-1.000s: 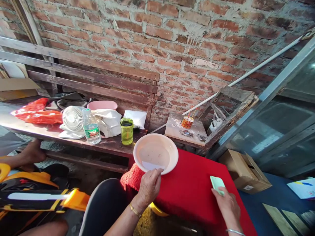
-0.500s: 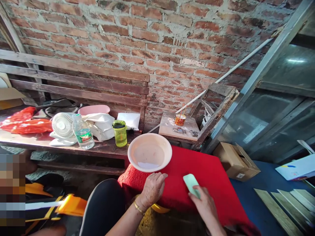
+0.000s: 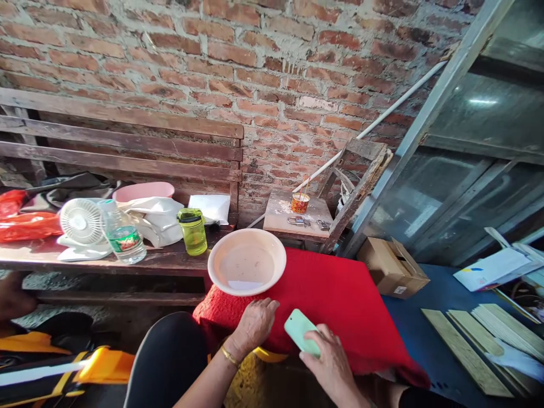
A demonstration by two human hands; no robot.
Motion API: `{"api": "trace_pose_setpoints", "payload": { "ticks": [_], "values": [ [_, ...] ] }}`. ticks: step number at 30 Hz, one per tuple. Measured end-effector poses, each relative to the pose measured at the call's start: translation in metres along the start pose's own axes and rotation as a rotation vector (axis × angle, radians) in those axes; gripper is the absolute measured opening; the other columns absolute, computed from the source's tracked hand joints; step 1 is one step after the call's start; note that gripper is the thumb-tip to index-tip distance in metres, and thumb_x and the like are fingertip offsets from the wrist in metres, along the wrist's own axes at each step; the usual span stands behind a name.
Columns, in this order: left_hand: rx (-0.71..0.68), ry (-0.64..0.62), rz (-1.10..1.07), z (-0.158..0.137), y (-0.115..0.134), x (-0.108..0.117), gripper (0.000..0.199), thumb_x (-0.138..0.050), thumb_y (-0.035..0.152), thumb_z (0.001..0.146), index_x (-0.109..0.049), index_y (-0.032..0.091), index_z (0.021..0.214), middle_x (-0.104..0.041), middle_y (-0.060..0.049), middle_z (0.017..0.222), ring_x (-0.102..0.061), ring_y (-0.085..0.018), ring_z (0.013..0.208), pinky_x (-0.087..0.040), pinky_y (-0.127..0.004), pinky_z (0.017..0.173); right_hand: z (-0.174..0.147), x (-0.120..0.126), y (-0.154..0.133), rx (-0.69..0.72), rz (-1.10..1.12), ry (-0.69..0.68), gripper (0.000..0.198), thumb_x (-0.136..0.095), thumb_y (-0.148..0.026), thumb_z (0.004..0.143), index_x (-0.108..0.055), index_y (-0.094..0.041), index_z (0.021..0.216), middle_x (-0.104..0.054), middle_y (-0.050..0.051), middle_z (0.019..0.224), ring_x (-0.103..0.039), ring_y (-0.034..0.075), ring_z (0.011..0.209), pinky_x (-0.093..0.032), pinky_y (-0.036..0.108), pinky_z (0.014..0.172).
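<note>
My right hand grips a mint-green flat slab with rounded corners and a small dark spot near its far end. It is held tilted above the red cloth; its underside is hidden. Just in front of the basin, my left hand has its fingers curled together, with a gold bracelet at the wrist. Whether it holds anything is hidden. The pale pink basin, with clear water in it, stands on the cloth's left end.
On the wooden bench at left are a white fan, a water bottle, a green cup and a pink tub. Behind, a small table bears a tin and padlocks. A cardboard box sits right.
The view has turned slightly right, so most things sit further left. My right hand has brought the mint-green slab nearer to my left hand. My left hand keeps its place before the basin.
</note>
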State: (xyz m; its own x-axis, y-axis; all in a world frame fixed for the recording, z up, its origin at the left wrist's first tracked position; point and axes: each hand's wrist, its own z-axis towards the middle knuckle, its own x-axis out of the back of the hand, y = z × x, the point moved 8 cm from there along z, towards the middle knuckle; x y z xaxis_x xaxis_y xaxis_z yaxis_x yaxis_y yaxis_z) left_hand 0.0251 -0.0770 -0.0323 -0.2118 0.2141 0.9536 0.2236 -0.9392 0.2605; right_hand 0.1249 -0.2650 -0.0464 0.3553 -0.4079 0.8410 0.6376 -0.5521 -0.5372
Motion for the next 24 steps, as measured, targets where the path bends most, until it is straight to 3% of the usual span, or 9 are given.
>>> {"api": "trace_pose_setpoints", "payload": {
  "ticks": [1,3,7,9,12,15,18,24],
  "values": [
    [0.008,-0.040,0.008,0.000,-0.001,-0.003,0.030,-0.045,0.008,0.094,-0.063,0.021,0.113,-0.069,-0.007,0.098,-0.068,-0.024,0.089,-0.054,-0.037,0.082,0.000,0.002,0.007,-0.014,-0.012,-0.011,0.025,-0.060,-0.038,0.074,-0.072,-0.032,0.095,-0.069,0.001,0.103,-0.066,0.022,0.095,-0.048,0.035,0.089],
    [0.006,-0.086,0.020,0.000,-0.001,-0.006,0.027,-0.044,0.009,0.095,-0.063,0.021,0.109,-0.068,-0.008,0.100,-0.067,-0.024,0.092,-0.053,-0.036,0.084,-0.005,0.024,0.048,-0.118,-0.006,0.036,0.030,-0.060,-0.045,0.073,-0.072,-0.031,0.097,-0.069,0.002,0.103,-0.067,0.023,0.094,-0.049,0.035,0.087],
    [-0.029,-0.035,0.038,-0.001,0.001,-0.006,0.025,-0.044,0.009,0.094,-0.064,0.021,0.103,-0.066,-0.007,0.097,-0.065,-0.023,0.090,-0.052,-0.036,0.084,-0.035,0.106,0.167,-0.490,-0.088,0.248,0.056,-0.053,-0.068,0.068,-0.074,-0.027,0.100,-0.069,0.010,0.095,-0.067,0.031,0.086,-0.052,0.045,0.083],
    [-0.040,0.014,0.050,-0.002,0.001,-0.007,0.024,-0.046,0.008,0.093,-0.064,0.021,0.100,-0.065,-0.006,0.096,-0.064,-0.023,0.091,-0.052,-0.036,0.084,-0.052,0.135,0.199,-0.631,-0.139,0.348,0.066,-0.049,-0.075,0.067,-0.074,-0.025,0.103,-0.066,0.012,0.086,-0.066,0.034,0.080,-0.052,0.049,0.082],
    [-0.052,0.099,0.050,-0.001,0.003,-0.013,0.022,-0.049,0.011,0.094,-0.066,0.022,0.103,-0.066,-0.006,0.099,-0.064,-0.023,0.094,-0.052,-0.038,0.086,-0.056,0.142,0.194,-0.602,-0.091,0.464,0.073,-0.047,-0.082,0.069,-0.074,-0.024,0.104,-0.066,0.013,0.089,-0.066,0.035,0.088,-0.053,0.049,0.086],
    [-0.059,0.242,0.044,-0.003,0.002,-0.020,0.024,-0.055,0.018,0.097,-0.067,0.022,0.118,-0.068,-0.008,0.115,-0.064,-0.026,0.107,-0.052,-0.043,0.096,-0.040,0.116,0.161,-0.437,-0.018,0.465,0.075,-0.047,-0.088,0.070,-0.073,-0.025,0.102,-0.068,0.013,0.102,-0.066,0.033,0.097,-0.052,0.044,0.089],
    [-0.058,0.343,0.061,-0.006,-0.002,-0.030,0.032,-0.060,0.024,0.097,-0.065,0.024,0.129,-0.065,-0.009,0.130,-0.059,-0.029,0.123,-0.048,-0.048,0.105,-0.024,0.089,0.144,-0.349,-0.003,0.404,0.080,-0.042,-0.093,0.070,-0.073,-0.027,0.102,-0.069,0.011,0.102,-0.066,0.032,0.097,-0.053,0.043,0.085],
    [-0.022,0.379,0.088,-0.011,-0.005,-0.036,0.027,-0.058,0.030,0.100,-0.068,0.027,0.124,-0.066,-0.007,0.133,-0.058,-0.028,0.126,-0.045,-0.046,0.109,-0.016,0.073,0.164,-0.336,0.047,0.305,0.079,-0.047,-0.093,0.068,-0.072,-0.028,0.104,-0.071,0.012,0.100,-0.068,0.033,0.097,-0.055,0.043,0.082]
  ]
}}
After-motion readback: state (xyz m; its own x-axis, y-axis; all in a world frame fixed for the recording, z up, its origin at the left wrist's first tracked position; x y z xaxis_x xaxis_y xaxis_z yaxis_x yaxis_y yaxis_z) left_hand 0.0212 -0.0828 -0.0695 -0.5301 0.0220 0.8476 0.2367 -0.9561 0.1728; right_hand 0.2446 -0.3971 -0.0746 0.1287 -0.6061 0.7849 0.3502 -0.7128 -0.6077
